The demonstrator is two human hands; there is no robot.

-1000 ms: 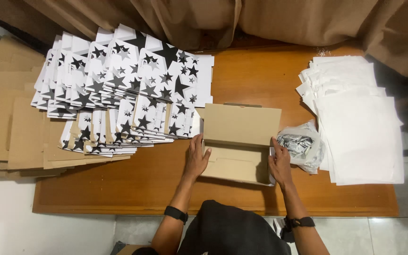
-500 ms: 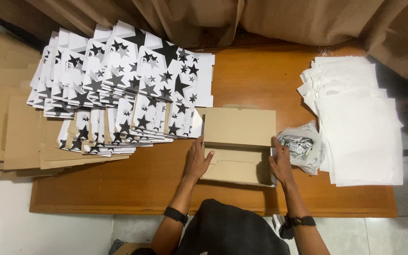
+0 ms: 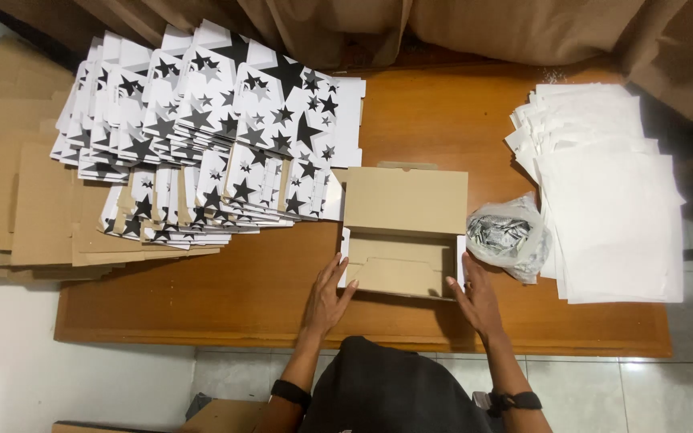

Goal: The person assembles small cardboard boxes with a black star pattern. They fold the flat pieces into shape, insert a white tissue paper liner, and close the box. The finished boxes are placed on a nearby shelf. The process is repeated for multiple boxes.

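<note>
We had the open brown cardboard box [image 3: 401, 232] in the lower middle of the frame, its lid folded back toward the top of the picture and its tray facing us. Its long axis ran left to right across the frame, and it sat squarely between our two hands. Our left hand [image 3: 328, 295] lay flat at the tray's lower left corner, fingers spread and just touching the side wall, holding nothing. Our right hand [image 3: 475, 295] lay at the lower right corner, fingers loosely together and stretched along that wall, also holding nothing. Both hands were about equally close to the box, one on each short end, so the box lay straight ahead of and between them.

Just right of the box, near our right hand, sat a crumpled clear plastic bag of small silvery packets [image 3: 507, 235]. Further right lay a pile of plain white paper sheets [image 3: 607, 192]. In the upper left of the frame, a fanned stack of flat white cardboard blanks printed with black stars [image 3: 210, 128] overlapped flat brown cardboard sheets [image 3: 18, 192] at the far left edge.

All of it rested on a brown wooden table [image 3: 242, 297], with tan curtain cloth [image 3: 523, 28] along the top of the frame and pale floor tiles [image 3: 667, 393] below.
</note>
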